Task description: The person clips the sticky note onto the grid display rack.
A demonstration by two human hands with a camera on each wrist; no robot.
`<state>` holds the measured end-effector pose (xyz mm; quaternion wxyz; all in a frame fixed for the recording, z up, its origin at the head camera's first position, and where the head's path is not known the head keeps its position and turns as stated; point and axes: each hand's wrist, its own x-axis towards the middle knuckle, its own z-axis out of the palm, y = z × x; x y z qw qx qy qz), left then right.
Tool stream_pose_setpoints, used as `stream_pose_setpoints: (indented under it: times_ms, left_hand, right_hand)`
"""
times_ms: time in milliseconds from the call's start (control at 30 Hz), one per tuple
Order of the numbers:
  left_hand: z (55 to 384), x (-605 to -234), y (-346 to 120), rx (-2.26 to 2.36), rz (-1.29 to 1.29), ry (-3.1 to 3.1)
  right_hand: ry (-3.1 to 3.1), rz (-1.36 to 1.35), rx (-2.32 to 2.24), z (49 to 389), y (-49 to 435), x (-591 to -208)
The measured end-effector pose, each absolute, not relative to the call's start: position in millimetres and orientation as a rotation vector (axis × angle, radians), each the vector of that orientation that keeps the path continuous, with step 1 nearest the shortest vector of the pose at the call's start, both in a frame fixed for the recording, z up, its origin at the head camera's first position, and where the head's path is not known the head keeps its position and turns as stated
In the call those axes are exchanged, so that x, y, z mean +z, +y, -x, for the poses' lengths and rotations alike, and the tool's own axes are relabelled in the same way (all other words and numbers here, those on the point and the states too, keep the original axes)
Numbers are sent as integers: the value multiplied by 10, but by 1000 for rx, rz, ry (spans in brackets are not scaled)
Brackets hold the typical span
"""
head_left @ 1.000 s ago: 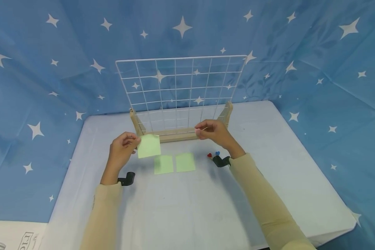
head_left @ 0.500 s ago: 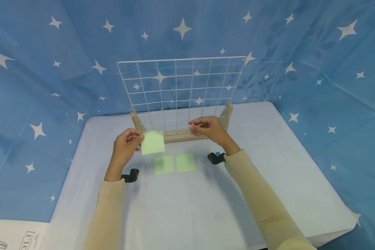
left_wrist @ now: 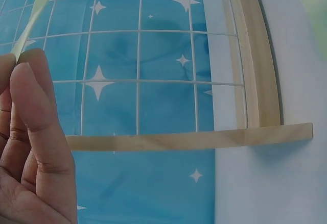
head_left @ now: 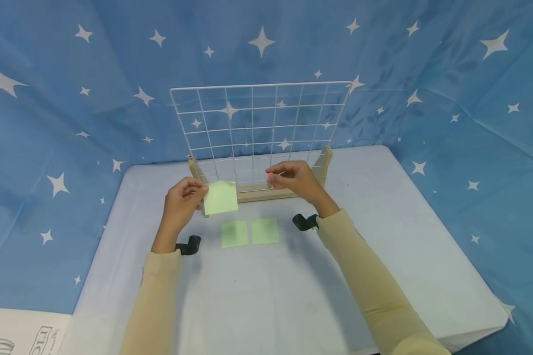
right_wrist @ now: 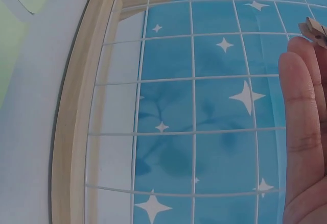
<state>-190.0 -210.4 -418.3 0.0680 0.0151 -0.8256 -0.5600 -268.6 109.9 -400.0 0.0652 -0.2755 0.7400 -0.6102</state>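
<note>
My left hand pinches a pale green paper note by its left edge and holds it upright in front of the lower left of a white wire grid. The grid stands in a wooden base. In the left wrist view the note's edge shows above my fingers. My right hand pinches a small wooden clothespin close to the grid's lower middle. The right wrist view has the clothespin above my fingertips.
Two more green notes lie flat on the white table in front of the stand. Black wrist mounts sit under both wrists. A blue starred cloth hangs round the table on all sides.
Both hands have risen and moved forward towards the grid. The left hand carried the note rightwards, up to the stand; the right hand moved left with the clothespin.
</note>
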Motion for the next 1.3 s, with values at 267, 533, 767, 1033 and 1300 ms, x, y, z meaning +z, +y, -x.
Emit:
stream_pose_setpoints:
  times_ms: [267,533,767,1033,1300]
  left_hand:
    - [1944,-4082,-2091,-1663,28,-2469]
    - [1998,-3951,-2037,-1610,-13,-2392]
    - [2032,-3890,-2023,-1640,31,-2322]
    - [2068,-3836,-2000,-1683,28,-2327]
    - [2122,-3715,-2027,-1709,46,-2290]
  right_hand:
    - [2236,852,-1850,2716,1030,-3915]
    - [2262,853,-1853,2733,1001,-3852]
    - [2251,848,-1875,2755,1011,-3802]
    - [2260,822,-1872,2787,984,-3740]
    - [2306,888,-1857,2817,874,-3596]
